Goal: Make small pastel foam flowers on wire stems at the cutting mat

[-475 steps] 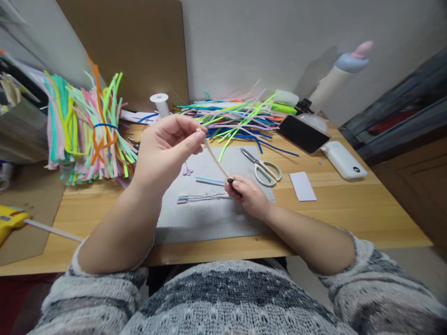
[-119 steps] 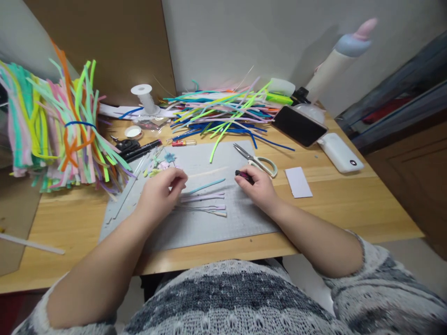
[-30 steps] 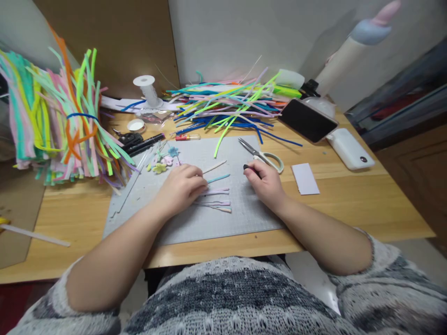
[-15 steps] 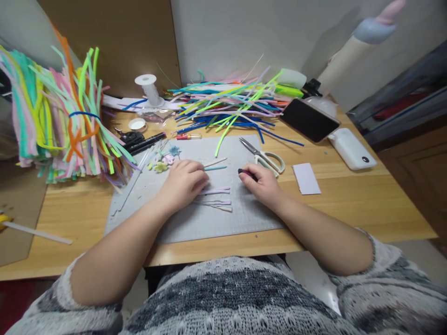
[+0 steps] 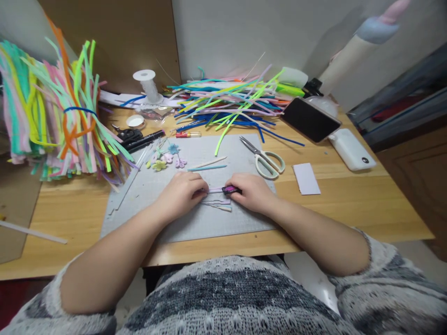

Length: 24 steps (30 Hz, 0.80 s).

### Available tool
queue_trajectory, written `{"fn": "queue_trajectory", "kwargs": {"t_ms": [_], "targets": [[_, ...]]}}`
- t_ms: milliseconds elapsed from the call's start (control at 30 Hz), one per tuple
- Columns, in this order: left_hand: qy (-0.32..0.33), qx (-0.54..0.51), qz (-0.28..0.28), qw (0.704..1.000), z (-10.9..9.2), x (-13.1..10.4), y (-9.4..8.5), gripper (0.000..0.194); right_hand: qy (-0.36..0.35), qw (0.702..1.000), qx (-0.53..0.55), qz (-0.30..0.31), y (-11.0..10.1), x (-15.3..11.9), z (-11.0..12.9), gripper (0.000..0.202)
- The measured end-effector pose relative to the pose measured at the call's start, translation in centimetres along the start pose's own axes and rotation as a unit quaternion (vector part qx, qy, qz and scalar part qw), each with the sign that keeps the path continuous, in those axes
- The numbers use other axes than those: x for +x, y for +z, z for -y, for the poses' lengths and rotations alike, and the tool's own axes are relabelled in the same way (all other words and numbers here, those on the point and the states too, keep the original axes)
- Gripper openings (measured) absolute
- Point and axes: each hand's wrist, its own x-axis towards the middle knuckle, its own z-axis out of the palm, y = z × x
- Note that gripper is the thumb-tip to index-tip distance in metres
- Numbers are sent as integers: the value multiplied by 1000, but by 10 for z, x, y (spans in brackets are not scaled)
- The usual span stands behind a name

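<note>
My left hand [image 5: 186,191] is closed over the left end of a lilac pipe cleaner [image 5: 215,190] on the grey cutting mat [image 5: 240,218]. A small black tool with a purple face [image 5: 230,190] is in my right hand [image 5: 252,190], and its tip meets the pipe cleaner's right end. Just below lie several thin trimmed stems [image 5: 221,208], their left ends under my left hand. Above my hands rest a blue stem [image 5: 209,168] and a cream stem [image 5: 211,162]. Small pastel pipe-cleaner flowers [image 5: 159,165] sit beyond my left hand.
Scissors [image 5: 267,163] lie at the mat's right edge, near a white card [image 5: 306,178]. Loose pipe cleaners [image 5: 226,104] spread along the back, with a bundle [image 5: 66,125] at left. A wire spool [image 5: 148,88], black markers [image 5: 145,140], a phone [image 5: 310,119] and a white power bank [image 5: 352,149] stand around.
My right hand has moved left and toward me, bringing the black and purple tool onto the lilac pipe cleaner. My left hand has shifted slightly toward me, uncovering a lilac flower.
</note>
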Motion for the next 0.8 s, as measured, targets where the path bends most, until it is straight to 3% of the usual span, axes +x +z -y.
{"fn": "queue_trajectory", "kwargs": {"t_ms": [100, 200, 367, 500, 633, 800], "targets": [[-9, 10, -6, 1000, -2, 0, -1, 10, 11, 999, 28, -21, 0, -1, -1, 13], [-20, -2, -20, 1000, -4, -2, -6, 10, 14, 994, 68, -80, -3, -2, -2, 16], [-83, -112, -52, 989, -4, -6, -13, 11, 14, 979, 126, -159, -6, -3, -4, 12], [-125, -192, -96, 969, -2, -9, -16, 14, 24, 974, 153, -168, -7, -4, -5, 11], [-183, -300, -174, 920, -2, -8, -16, 14, 33, 972, 163, -165, -6, -3, -5, 10], [-207, -490, -184, 827, -5, -5, -13, 19, 38, 970, 180, -158, -6, -3, -4, 10]]}}
